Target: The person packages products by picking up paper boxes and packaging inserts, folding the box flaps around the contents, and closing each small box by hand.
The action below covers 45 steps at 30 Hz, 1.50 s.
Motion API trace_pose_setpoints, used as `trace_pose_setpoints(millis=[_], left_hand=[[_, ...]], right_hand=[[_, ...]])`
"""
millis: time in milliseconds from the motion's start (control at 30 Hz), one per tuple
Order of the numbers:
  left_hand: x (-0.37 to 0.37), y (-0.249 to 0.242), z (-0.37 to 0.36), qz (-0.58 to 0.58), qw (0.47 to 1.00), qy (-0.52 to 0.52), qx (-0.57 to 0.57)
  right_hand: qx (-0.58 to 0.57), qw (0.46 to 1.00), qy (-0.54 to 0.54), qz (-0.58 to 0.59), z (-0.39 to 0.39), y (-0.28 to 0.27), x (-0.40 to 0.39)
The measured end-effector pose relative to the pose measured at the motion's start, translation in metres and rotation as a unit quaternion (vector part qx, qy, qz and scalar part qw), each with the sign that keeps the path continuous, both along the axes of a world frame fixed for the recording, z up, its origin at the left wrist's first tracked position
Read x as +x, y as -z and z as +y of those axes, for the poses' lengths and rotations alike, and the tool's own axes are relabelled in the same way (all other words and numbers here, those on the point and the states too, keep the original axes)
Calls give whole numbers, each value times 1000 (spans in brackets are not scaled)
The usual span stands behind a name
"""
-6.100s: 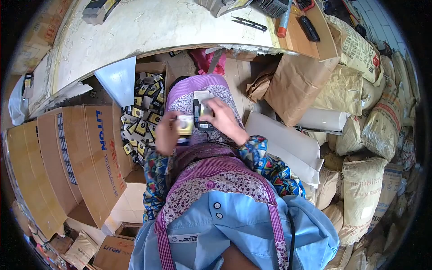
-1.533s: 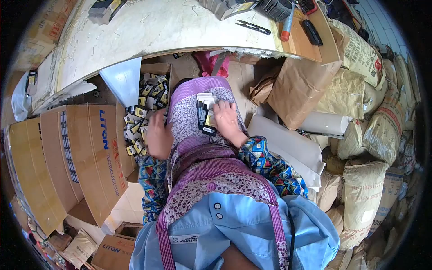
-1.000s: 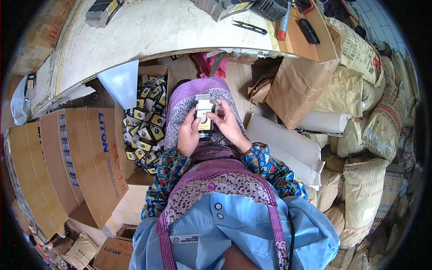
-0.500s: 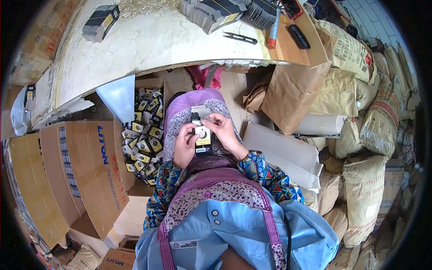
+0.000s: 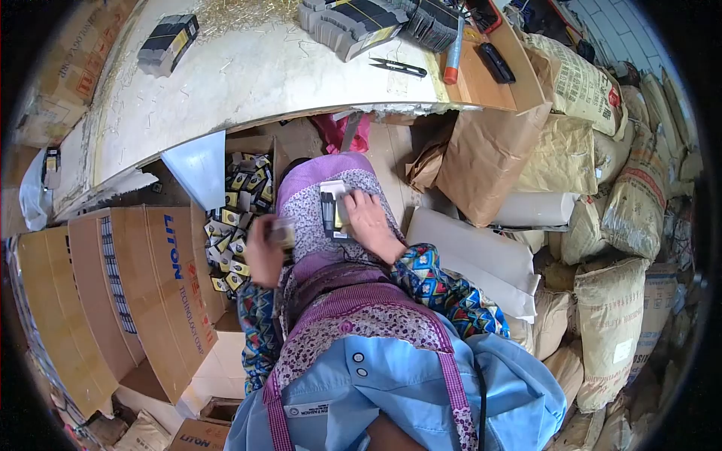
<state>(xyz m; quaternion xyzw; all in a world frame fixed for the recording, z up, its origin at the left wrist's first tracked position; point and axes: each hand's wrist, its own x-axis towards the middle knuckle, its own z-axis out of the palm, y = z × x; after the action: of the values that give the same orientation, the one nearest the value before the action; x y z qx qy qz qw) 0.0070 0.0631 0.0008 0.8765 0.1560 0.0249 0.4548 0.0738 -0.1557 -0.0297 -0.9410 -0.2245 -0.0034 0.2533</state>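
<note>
Smeared by motion, my left hand point(image 5: 263, 254) is over the edge of the open carton beside my lap, its fingers closed on a small folded box point(image 5: 283, 234). On the apron over my lap, my right hand point(image 5: 368, 222) grips a flat, unfolded black, white and yellow box point(image 5: 329, 213). Its fingers cover the right side of that piece. Beside my left hand, the carton holds a heap of small black, white and yellow boxes point(image 5: 226, 233).
On the white table point(image 5: 256, 71) ahead lie bundles of flat boxes point(image 5: 353, 26), thread snips point(image 5: 398, 68) and a blue-and-orange tube point(image 5: 453, 60). Large cardboard cartons point(image 5: 162, 293) stand at the left. Paper rolls point(image 5: 477, 255) and stacked sacks point(image 5: 611, 323) line the right.
My hands were together at a small box over my lap. My left hand has moved left with a box towards the carton, while my right hand stays over the lap with a flat one.
</note>
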Motion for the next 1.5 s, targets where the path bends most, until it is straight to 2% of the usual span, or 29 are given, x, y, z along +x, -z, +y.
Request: trace_pose_setpoints(millis=[67, 100, 167, 200, 233, 267, 300, 333, 367, 433, 467, 500, 567, 600, 633, 700, 733, 833, 867, 967, 1033, 1100, 1133, 1167, 1233, 1300, 1367, 1400, 1500], left_hand=[[-1, -2, 8, -64, 973, -35, 218], [1, 0, 5, -64, 973, -35, 218], [8, 2, -7, -120, 985, 24, 118], [8, 2, -20, -101, 990, 43, 84], [11, 2, -36, -101, 986, 87, 96], [13, 4, -50, -100, 981, 130, 107], [14, 21, -60, -153, 971, 161, 93], [15, 11, -70, -121, 979, 152, 60], [17, 1, -76, -89, 985, 143, 27], [18, -2, -75, -39, 992, 116, -1], [18, -2, -76, 11, 996, 88, -30], [17, 2, -73, 12, 996, 87, -30], [16, 14, -67, -3, 989, 99, -112], [16, 14, -67, -22, 989, 86, -117], [16, 15, -68, -21, 989, 86, -116], [18, 16, -70, -48, 926, 30, -373], [20, 11, -68, -29, 929, 45, -365], [20, 14, -64, -42, 928, 85, -359], [17, 13, -66, -37, 931, 80, -353], [17, 6, -69, -38, 925, 43, -376], [17, 9, -66, -25, 931, 41, -361], [14, 9, -67, -27, 935, 56, -348], [14, 10, -69, -42, 928, 67, -363], [13, 12, -69, -41, 928, 67, -363], [13, 13, -68, -32, 932, 76, -354], [14, 10, -67, -32, 926, 63, -370], [15, 7, -67, -45, 931, 27, -361], [15, 4, -69, -44, 922, 8, -384], [10, 16, -63, -11, 922, 36, -385]], right_hand=[[-139, 989, -28, -32, -1, 26, 0], [-140, 989, -28, -31, -2, 22, 1], [-91, 996, -19, -17, -4, 12, 3], [-55, 998, 7, -1, -1, -6, 3], [-56, 998, 8, -2, 0, -15, 2], [12, 999, 28, 21, 1, -21, 1], [80, 995, 47, 43, 2, -23, 1], [207, 968, 35, 138, 3, -18, 1], [207, 968, 34, 139, 1, -14, 0], [331, 870, -31, 365, -1, -26, 1], [331, 864, -47, 376, -1, -33, 1], [331, 864, -48, 377, -1, -28, 0], [342, 898, -4, 276, -2, -16, -2], [330, 889, 77, 309, -1, -23, -3], [330, 888, 77, 310, 1, -22, -5], [394, 879, 73, 258, 5, -19, -8], [361, 891, 50, 269, 2, -19, -8], [382, 875, 4, 296, 0, -22, -3], [437, 860, 67, 253, 6, -24, -5], [412, 877, 68, 236, 4, -20, -1], [400, 895, 18, 197, 5, -19, 4], [404, 871, 68, 273, 5, -21, 4], [469, 811, 124, 327, 9, -18, 3], [469, 810, 125, 329, 9, -13, 4], [503, 770, 137, 367, 11, -14, 9], [493, 772, 109, 388, 1, -20, 9], [390, 843, 49, 367, -5, -22, 8], [361, 860, 32, 360, -8, -26, 7], [346, 864, 4, 367, -7, -30, 7]])
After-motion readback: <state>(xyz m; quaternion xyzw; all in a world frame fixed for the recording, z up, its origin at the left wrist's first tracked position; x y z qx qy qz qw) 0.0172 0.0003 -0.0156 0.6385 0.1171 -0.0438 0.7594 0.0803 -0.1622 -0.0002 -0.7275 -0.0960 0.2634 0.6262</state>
